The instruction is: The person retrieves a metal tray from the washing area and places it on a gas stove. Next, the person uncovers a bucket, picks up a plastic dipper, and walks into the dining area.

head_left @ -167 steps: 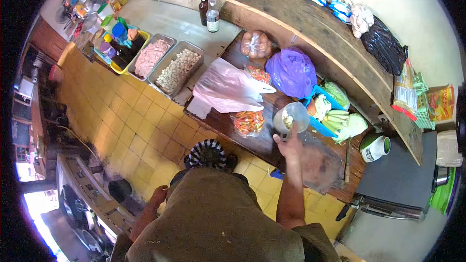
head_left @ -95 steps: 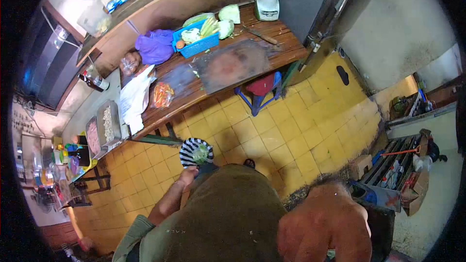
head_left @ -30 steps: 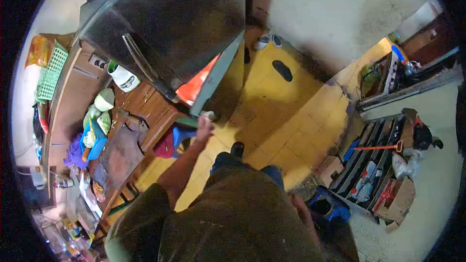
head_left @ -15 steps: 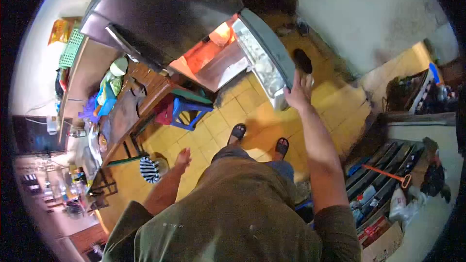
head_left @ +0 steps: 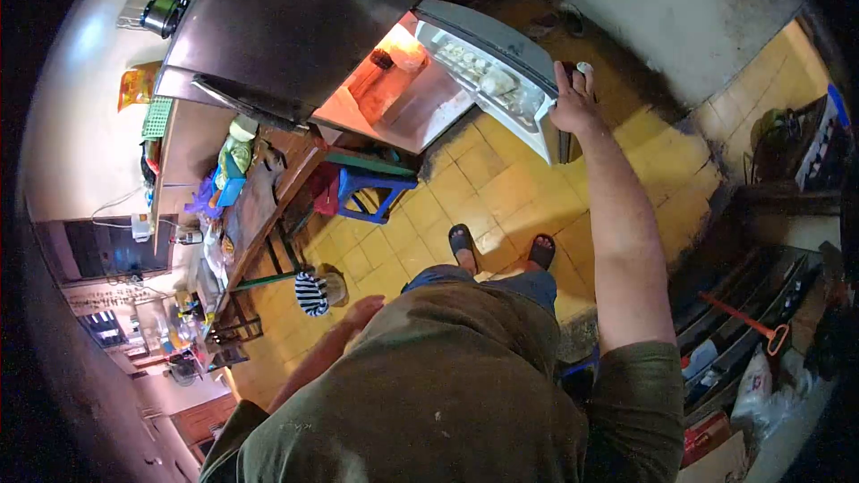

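Fridge door swung open ahead of the person, right hand on its free end: fingers hooked at the outer edge, thumb side toward the inner face. Small pale bit shows by those fingertips, can't tell what. Key relation: door's visible top edge runs slantwise, from the fridge body side at upper left to the right hand at lower right; lit compartment opens left of that hand, beyond the door shelf. Shelf holds pale lumps, too blurred to name. Right hand clearly nearer, touching the door; left hand hangs low by the body, well apart from it, nearest a black-and-white striped round thing, not touching. Left fingers partly hidden, can't tell if wide or narrow, nothing visible in them. Blue stool stands by the wooden tabletop, left of the open door. Both sandalled feet on yellow tiles.
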A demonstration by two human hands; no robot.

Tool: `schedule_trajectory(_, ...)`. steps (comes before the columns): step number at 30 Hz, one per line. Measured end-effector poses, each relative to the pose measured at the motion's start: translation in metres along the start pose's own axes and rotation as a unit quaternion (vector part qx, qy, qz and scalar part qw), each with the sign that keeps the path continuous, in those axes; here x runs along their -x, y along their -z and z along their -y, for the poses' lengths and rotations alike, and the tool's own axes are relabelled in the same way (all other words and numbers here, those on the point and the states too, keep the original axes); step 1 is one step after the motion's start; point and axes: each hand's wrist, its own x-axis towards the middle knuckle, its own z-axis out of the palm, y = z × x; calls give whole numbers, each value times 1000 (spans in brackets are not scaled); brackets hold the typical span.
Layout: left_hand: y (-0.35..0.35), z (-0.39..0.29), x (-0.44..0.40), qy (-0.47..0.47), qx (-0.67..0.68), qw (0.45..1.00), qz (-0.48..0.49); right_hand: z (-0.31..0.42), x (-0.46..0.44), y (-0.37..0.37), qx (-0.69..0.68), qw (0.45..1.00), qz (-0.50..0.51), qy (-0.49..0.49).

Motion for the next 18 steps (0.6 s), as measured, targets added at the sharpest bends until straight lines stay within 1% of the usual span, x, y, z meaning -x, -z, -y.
schedule_trajectory(2,-7,-29,-7,-9,28,1000,-4,11,13,14,-14,1000,4,5)
schedule_trajectory(4,-20,-61,4,25,-115,987,-113,33,29,31,-2,998,43,-45)
schedule_trajectory(6,-7,-17,-28,14,-79,991,-107,40,38,26,95,993,61,-20)
schedule_trajectory(8,-3,12,-46,-92,57,994,-20,58,55,26,111,991,77,21)
schedule_trajectory(9,-30,-24,-19,-61,-29,995,-70,66,65,24,117,989,68,55)
schedule_trajectory(10,-26,10,-47,-74,-81,991,-74,62,70,4,141,981,-2,132)
schedule_trajectory(11,-12,62,-80,-412,-381,823,-91,80,81,14,132,980,53,141)
schedule_trajectory(12,-42,6,-39,-97,-115,987,-62,81,82,-2,119,977,58,170)
schedule_trajectory(13,-42,18,-48,-95,-186,977,-50,89,93,-15,115,975,-7,191)
schedule_trajectory(14,-49,3,-37,-90,-138,984,-67,102,99,-19,62,986,44,146)
schedule_trajectory(15,-51,36,-56,-118,-16,990,-75,105,109,-40,34,986,25,159)
schedule_trajectory(16,-47,63,-76,-127,-27,988,-85,123,120,-43,-1,978,-11,207)
schedule_trajectory(17,-44,58,-73,-102,10,991,-90,147,137,-39,32,975,18,218)
schedule_trajectory(18,-40,88,-97,-109,43,990,-80,152,143,-63,72,968,25,240)
